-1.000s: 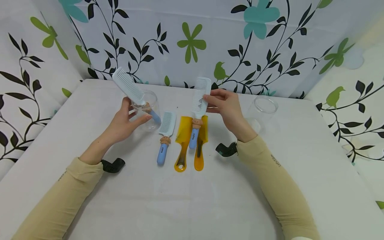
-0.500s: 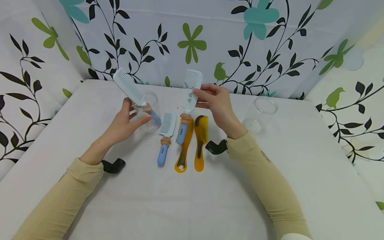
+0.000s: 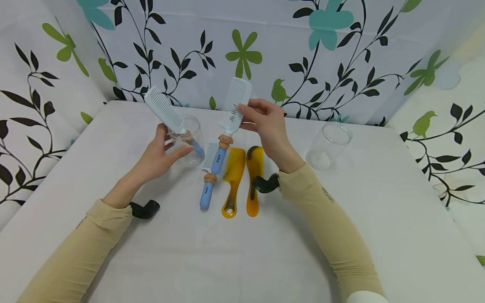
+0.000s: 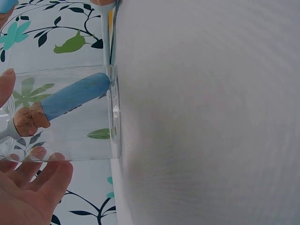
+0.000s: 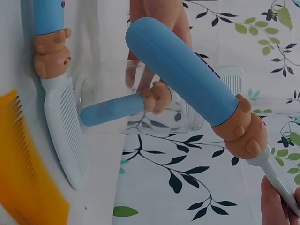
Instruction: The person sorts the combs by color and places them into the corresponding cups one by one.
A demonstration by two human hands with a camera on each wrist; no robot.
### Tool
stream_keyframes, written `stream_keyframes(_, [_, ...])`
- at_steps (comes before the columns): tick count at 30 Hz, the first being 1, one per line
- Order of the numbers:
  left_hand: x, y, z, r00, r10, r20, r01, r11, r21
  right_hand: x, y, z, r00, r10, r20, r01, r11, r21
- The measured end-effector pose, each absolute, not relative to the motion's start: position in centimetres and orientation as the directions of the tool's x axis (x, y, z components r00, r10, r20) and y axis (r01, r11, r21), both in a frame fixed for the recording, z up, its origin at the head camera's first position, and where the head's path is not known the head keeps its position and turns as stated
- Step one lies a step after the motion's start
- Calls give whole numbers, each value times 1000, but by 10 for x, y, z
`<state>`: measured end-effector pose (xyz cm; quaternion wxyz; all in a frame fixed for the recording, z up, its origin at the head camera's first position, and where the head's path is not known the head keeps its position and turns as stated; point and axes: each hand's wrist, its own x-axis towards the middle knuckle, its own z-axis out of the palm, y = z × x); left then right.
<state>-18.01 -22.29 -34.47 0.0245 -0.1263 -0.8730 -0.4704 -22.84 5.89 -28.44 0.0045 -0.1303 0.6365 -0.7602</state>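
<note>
My left hand holds a clear plastic cup upright on the table, thumb on one side and fingers on the other. Inside the cup leans a pale blue comb, its blue handle down and its toothed end sticking out to the left. My right hand pinches a matching comb by its toothed part. That comb's blue handle, with a brown animal-figure collar, points down toward the cup's right side. In the head view it overlaps a third such comb lying on the table.
Two amber-yellow combs, a left one and a right one, lie on the white table. Farther right stands another clear cup. A leaf-patterned cloth hangs behind the table.
My right hand has moved left and up with its comb, from over the yellow combs to over the blue comb on the table. My left hand and its cup have stayed put.
</note>
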Motion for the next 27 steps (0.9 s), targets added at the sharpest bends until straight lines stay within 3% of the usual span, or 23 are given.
stream_keyframes(27, [-178,-223,-348,-961,206,186,270,538,799,-227,24,-261,-963,-105,249,-214,-267,-940])
